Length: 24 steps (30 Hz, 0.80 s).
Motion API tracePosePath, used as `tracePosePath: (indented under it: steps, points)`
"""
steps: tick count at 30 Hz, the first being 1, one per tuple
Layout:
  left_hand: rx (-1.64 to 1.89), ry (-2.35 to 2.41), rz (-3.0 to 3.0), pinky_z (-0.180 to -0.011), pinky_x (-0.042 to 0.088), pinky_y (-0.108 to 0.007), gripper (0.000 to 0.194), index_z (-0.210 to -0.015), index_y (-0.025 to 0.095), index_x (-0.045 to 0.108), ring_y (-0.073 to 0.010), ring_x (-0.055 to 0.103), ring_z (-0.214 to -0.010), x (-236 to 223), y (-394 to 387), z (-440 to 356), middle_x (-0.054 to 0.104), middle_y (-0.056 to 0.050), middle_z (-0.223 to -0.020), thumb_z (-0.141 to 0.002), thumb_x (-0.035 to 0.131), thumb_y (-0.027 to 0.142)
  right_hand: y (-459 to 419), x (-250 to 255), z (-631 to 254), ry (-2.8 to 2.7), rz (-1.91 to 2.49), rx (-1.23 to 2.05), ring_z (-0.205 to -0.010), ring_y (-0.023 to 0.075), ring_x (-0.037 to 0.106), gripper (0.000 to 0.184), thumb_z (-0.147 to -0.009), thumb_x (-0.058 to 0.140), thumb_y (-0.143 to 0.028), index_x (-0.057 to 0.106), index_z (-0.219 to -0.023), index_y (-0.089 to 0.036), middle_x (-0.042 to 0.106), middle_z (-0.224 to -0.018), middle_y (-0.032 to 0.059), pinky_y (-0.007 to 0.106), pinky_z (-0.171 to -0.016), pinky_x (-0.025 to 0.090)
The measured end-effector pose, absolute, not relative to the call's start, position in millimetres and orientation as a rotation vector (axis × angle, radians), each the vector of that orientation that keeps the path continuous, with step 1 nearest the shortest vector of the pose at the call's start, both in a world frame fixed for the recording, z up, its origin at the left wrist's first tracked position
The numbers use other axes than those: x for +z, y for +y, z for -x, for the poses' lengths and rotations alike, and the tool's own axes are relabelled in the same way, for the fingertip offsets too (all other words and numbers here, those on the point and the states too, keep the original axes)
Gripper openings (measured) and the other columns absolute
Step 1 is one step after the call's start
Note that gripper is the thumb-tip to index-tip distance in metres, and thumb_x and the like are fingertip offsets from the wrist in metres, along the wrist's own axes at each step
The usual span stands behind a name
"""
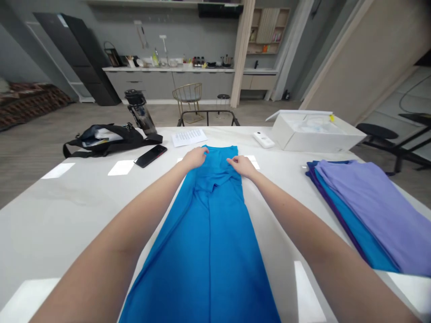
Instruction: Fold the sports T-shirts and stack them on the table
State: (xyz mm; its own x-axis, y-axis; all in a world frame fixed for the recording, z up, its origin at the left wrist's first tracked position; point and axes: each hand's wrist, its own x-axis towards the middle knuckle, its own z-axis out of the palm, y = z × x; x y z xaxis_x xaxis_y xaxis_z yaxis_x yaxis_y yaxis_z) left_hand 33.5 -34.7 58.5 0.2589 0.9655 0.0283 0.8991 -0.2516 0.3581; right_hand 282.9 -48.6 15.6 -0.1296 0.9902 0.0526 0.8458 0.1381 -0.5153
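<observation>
A long bright blue garment (207,233) lies spread lengthwise on the white table (67,211), running away from me. Both my arms reach out over it to its far end. My left hand (194,158) rests on the cloth's far left part, fingers curled and pinching the fabric edge. My right hand (241,165) sits on the far right part, fingers bent down and gripping the cloth. Between the two hands the fabric is bunched into small folds.
A stack of folded garments, purple on top (377,211), lies at the right. At the far edge sit a white open box (314,131), a white remote (264,140), a printed sheet (189,137), a black phone (150,155), a black bag (107,139) and a bottle (141,112).
</observation>
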Motion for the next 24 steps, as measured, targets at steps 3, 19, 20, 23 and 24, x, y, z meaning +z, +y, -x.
tracePosePath:
  steps: [3,19,20,23,24]
  points:
    - [0.096,1.869,-2.460,-0.102,0.047,-0.049,0.049,-0.146,0.029,0.055,-0.0335,0.057,-0.126,33.6,-21.5,-27.9,0.057,-0.016,-0.139,-0.099,0.039,0.024,-77.0,9.4,-275.9,-2.099,1.848,0.420,-0.092,0.0253,0.068,0.048,-0.093,0.057,-0.068,0.073,-0.092,-0.023,0.076,-0.097,0.0085,0.031,-0.075,0.046]
    - [0.218,2.010,-2.227,-0.105,0.040,-0.056,0.033,-0.118,0.026,0.066,-0.0365,0.051,-0.127,4.7,16.7,-24.3,0.058,-0.017,-0.132,-0.097,0.043,0.036,-109.7,10.5,-253.8,-2.137,1.956,0.327,-0.093,0.0261,0.070,0.026,-0.101,0.052,-0.040,0.068,-0.094,-0.020,0.075,-0.099,0.0117,0.034,-0.079,0.047]
    - [0.271,2.028,-2.218,-0.105,0.040,-0.055,0.032,-0.116,0.026,0.066,-0.0359,0.051,-0.127,8.7,16.2,-23.1,0.057,-0.016,-0.131,-0.097,0.043,0.036,-108.8,13.5,-253.2,-2.094,1.932,0.329,-0.090,0.0256,0.069,0.025,-0.100,0.052,-0.039,0.068,-0.093,-0.021,0.075,-0.094,0.0102,0.033,-0.077,0.046]
    - [0.470,2.070,-2.190,-0.105,0.041,-0.052,0.029,-0.112,0.026,0.065,-0.0332,0.049,-0.128,25.3,14.9,-21.7,0.056,-0.014,-0.131,-0.098,0.041,0.035,-104.0,26.0,-252.7,-1.934,1.817,0.333,-0.084,0.0233,0.067,0.019,-0.096,0.056,-0.037,0.066,-0.088,-0.023,0.073,-0.085,0.0048,0.031,-0.073,0.045]
    - [0.525,2.074,-2.186,-0.105,0.041,-0.052,0.028,-0.111,0.026,0.064,-0.0324,0.049,-0.129,31.2,14.9,-22.2,0.056,-0.014,-0.130,-0.098,0.041,0.033,-101.6,30.5,-253.2,-1.883,1.777,0.332,-0.083,0.0226,0.067,0.016,-0.094,0.058,-0.036,0.066,-0.086,-0.024,0.073,-0.084,0.0035,0.031,-0.073,0.045]
